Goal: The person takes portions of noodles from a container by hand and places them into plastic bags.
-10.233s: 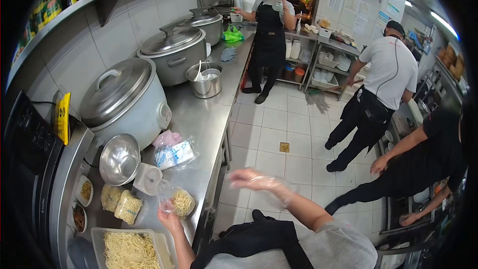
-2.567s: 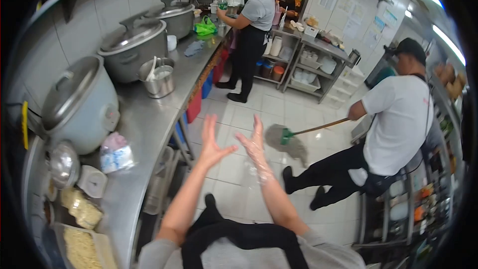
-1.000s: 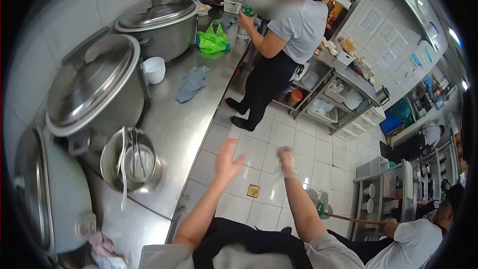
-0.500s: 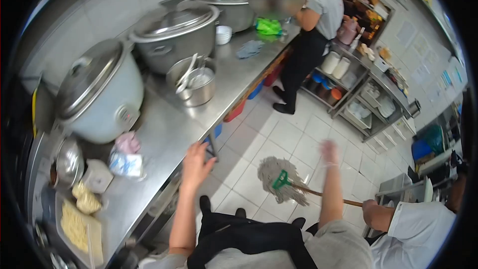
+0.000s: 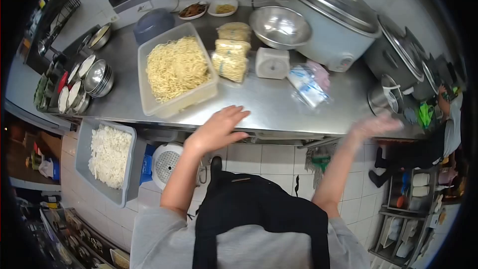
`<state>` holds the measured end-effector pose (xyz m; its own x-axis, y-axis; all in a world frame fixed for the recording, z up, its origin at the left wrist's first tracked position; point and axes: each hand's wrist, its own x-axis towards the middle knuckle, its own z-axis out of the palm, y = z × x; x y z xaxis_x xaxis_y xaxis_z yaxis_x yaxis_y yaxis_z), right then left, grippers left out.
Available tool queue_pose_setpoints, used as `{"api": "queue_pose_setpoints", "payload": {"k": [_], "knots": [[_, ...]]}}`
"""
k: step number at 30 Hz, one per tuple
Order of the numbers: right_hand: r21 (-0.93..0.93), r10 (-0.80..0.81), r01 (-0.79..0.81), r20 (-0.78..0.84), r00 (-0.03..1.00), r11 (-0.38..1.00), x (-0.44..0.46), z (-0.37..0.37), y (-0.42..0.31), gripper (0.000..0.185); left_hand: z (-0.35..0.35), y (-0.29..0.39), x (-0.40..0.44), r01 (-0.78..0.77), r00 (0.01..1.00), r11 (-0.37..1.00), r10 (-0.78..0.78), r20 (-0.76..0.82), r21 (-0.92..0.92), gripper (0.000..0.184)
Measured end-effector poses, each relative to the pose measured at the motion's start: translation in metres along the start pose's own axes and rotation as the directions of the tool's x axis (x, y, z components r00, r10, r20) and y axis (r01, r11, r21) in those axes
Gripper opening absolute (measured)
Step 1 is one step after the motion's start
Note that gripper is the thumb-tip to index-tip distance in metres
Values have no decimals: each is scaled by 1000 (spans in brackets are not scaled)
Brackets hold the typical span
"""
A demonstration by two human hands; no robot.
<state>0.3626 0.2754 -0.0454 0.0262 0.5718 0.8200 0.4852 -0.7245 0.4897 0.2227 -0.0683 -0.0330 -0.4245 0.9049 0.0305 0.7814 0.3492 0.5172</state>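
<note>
My left hand (image 5: pixel 219 127) is bare, with fingers stretched out and thumb apart, over the counter's front edge; it holds nothing. Nearest to it is a translucent tub (image 5: pixel 181 109) heaped with yellow noodles (image 5: pixel 177 69). Behind the hand lie bagged noodles (image 5: pixel 231 60). To the right, my right hand (image 5: pixel 376 124) reaches out over the counter edge, slightly blurred, its fingers extended and seemingly in a clear plastic glove. Nothing shows in it. Close by stand a metal pot (image 5: pixel 384 100) with utensils and a blue-and-white plastic packet (image 5: pixel 308 87). A white kitchen scale (image 5: pixel 272 63) sits between packet and noodles.
A steel bowl (image 5: pixel 280 27) and a large rice cooker (image 5: pixel 338 30) stand at the back. A grey bin of rice (image 5: pixel 109 157) is low at left, beside a white round stool (image 5: pixel 168 164). A green mop head (image 5: pixel 321 162) is on the floor. A co-worker (image 5: pixel 440 129) stands far right.
My view has swung left, from the aisle and mop to the counter with the noodle tub. Both hands stay outstretched. The person holding the mop is out of sight.
</note>
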Motion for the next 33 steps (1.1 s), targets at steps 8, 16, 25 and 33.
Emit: {"api": "queue_pose_setpoints", "payload": {"k": [8, 16, 25, 33], "knots": [[249, -330, -218, -668, 667, -944, -164, -242, 28, 39, -101, -153, -82, 429, 766, 903, -373, -523, -16, 42], [267, -314, -173, -872, 376, -948, -174, -255, 69, 33, -112, -165, 7, 27, 948, 997, -47, -315, -66, 41], [628, -697, -549, 16, 717, -551, -140, -6, 109, 25, -34, -144, 48, -104, 950, 939, -4, -313, -328, 44], [789, -468, -548, 387, 794, -278, -132, 54, 193, 21, -26, -143, 51, -297, 894, 949, 235, -382, -110, 61]]}}
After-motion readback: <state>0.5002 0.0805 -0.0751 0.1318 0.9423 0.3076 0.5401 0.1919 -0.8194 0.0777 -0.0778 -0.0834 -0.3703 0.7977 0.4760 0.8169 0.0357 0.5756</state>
